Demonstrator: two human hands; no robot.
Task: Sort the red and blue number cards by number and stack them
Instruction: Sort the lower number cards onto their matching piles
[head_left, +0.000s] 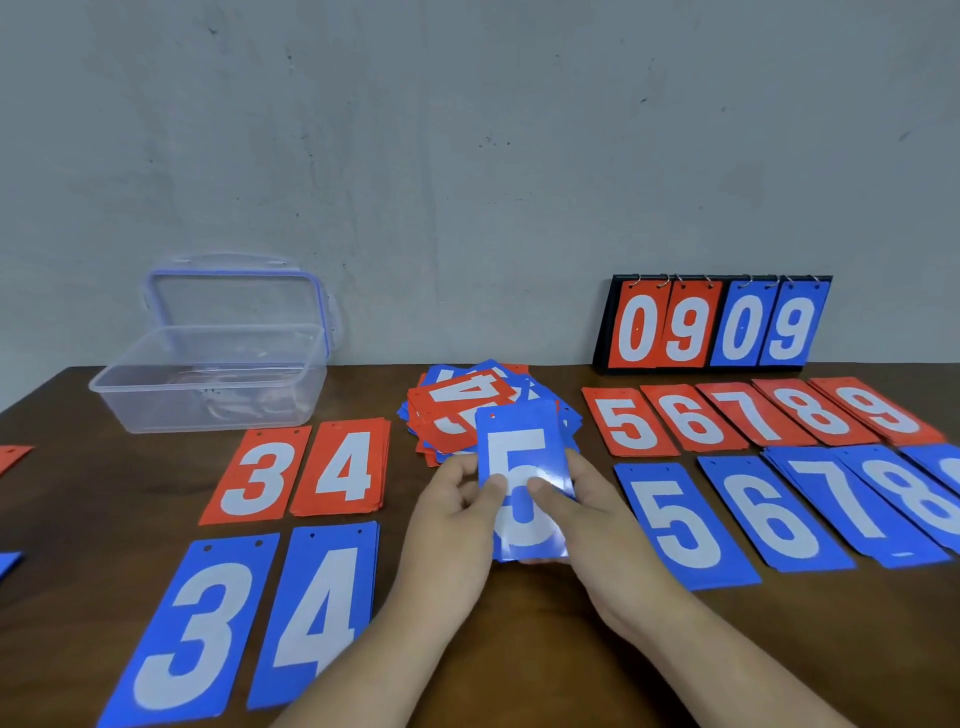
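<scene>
Both hands hold a blue 5 card (519, 452) upright above the table's middle. My left hand (452, 519) pinches its left edge with the thumb on the face, and my right hand (587, 514) grips its right edge the same way. More blue cards lie under it in my hands. Behind it is a loose heap of mixed red and blue cards (457, 400). Red 3 (257, 475) and red 4 (343, 467) piles lie to the left, with blue 3 (192, 629) and blue 4 (317, 613) in front of them. On the right run red 5 (626, 422) to red 9 (878, 408) and blue 5 (680, 522) to blue 8 (919, 499).
A clear plastic box (208, 384) with its lid propped behind stands at the back left. A flip scoreboard (711, 325) showing 09 09 leans on the wall at the back right. Card corners show at the left edge (13, 457). The wooden table (519, 649) has bare wood near me.
</scene>
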